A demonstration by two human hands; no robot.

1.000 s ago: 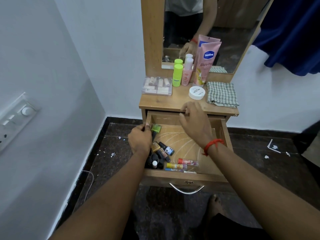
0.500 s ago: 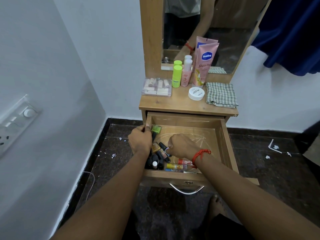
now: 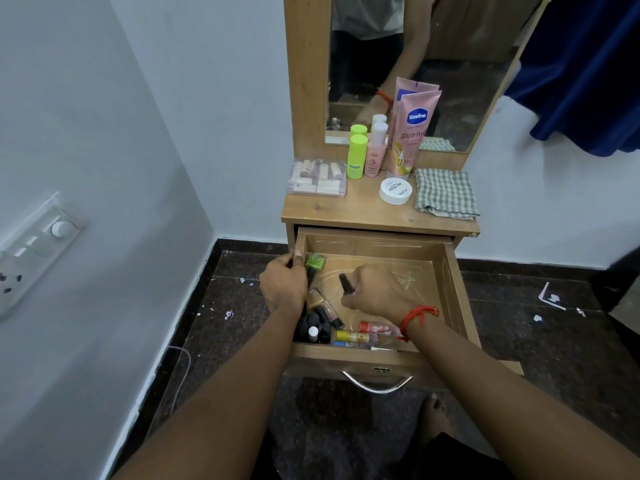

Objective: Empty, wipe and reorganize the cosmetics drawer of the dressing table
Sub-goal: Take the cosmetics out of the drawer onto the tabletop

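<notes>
Emptying partly done — several cosmetics already stand on the bench; small bottles cluster at 7 o'clock in the drawer. Wiping not begun. Your right hand is clamped on a dark bottle; left hand grips the drawer's 9 o'clock wall.

The left hand covers part of the left wall of the drawer and the bottles beneath it. The right hand hides most of a dark bottle; only its cap end shows. Labels on the small tubes are too small to read. The mirror is cut off by the top edge.
</notes>
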